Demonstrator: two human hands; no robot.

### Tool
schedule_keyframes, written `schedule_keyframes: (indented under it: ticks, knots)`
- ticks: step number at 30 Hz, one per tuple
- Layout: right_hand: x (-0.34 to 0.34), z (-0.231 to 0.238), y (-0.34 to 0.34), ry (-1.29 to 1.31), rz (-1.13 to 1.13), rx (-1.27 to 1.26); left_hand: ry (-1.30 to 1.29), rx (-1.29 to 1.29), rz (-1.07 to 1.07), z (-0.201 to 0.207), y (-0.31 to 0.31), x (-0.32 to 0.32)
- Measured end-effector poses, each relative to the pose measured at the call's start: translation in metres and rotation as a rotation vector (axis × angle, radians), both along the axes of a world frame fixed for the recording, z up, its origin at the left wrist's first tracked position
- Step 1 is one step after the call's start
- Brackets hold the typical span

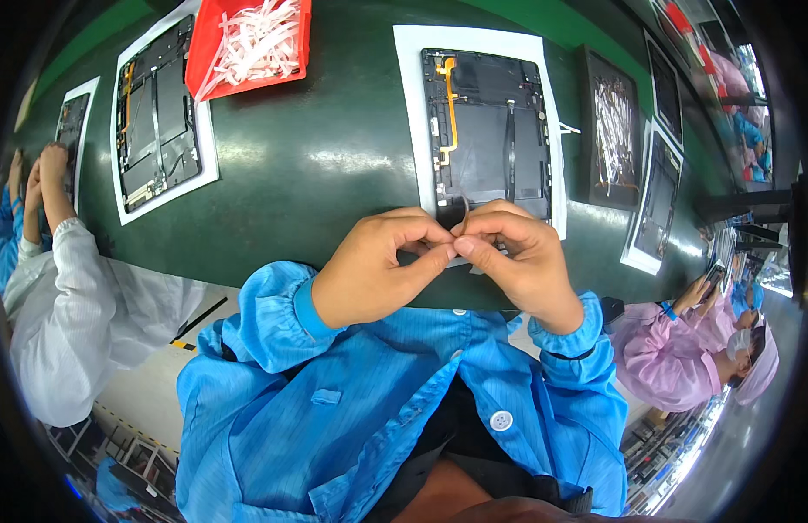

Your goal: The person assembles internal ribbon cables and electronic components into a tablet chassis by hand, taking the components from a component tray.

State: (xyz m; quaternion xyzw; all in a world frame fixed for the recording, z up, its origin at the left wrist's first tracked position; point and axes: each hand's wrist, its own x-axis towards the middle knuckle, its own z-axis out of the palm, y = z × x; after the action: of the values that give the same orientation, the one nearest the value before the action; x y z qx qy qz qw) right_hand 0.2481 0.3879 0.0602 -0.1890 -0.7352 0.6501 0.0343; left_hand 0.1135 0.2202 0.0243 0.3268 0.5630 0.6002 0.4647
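Pinching a thin brownish strip (465, 209) between left hand (373, 264) and right hand (523, 261), just right of mid-frame. Apparently not yet attached to the open tablet casing (485, 131), upper centre-right, already carrying an orange ribbon cable (452, 100).

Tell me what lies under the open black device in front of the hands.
Under the black device, a white sheet shows around its edges, lying on the green table. The sheet's middle is covered; the right hand hides part of the near edge.

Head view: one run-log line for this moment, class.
left hand, right hand: meeting at thin strip; open device: on white sheet; red tray: pale strips
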Motion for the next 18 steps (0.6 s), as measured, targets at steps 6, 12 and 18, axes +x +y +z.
schedule_keyframes:
  ticks: [6,12,18]
  knots:
    - [0.003,-0.009,-0.006,0.091,-0.078,0.153,-0.052,-0.127,0.040,0.008,0.004,0.003]
    - [0.003,0.000,-0.007,-0.036,-0.071,0.080,0.082,-0.108,0.088,0.004,0.003,0.004]
    - [0.000,0.004,-0.004,-0.026,-0.012,0.244,0.235,-0.133,0.073,0.007,0.002,0.000]
